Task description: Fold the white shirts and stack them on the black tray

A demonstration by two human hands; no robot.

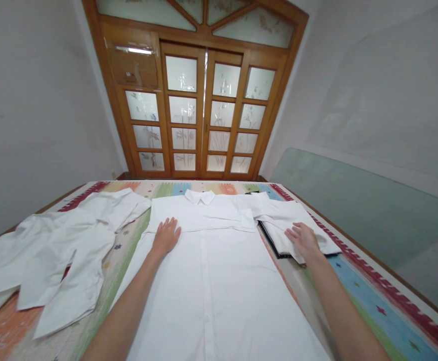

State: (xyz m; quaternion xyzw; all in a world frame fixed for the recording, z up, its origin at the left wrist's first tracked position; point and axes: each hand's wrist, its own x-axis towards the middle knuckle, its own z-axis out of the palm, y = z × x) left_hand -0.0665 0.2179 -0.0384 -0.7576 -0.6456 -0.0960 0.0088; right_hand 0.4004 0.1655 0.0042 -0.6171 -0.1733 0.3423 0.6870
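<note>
A white button-up shirt (222, 281) lies spread out front side up, its collar (200, 196) at the far end and a crease running across the chest. My left hand (167, 235) rests flat on the left side of its chest, palm down with the fingers stretched out. Over to the right, my right hand (302, 241) is on white cloth beside the shirt's right sleeve, its fingers loosely bent and a little apart. Beneath that hand, folded white cloth (322, 235) lies over something dark (269, 238); where the sleeve ends and this cloth begins is unclear.
More white shirts (64, 245) lie loosely heaped on the left. Everything rests on a colourful striped cover (369, 291) with stars. A pale green board (354, 200) runs along the right side. Wooden doors with glass panes (204, 110) stand beyond the far edge.
</note>
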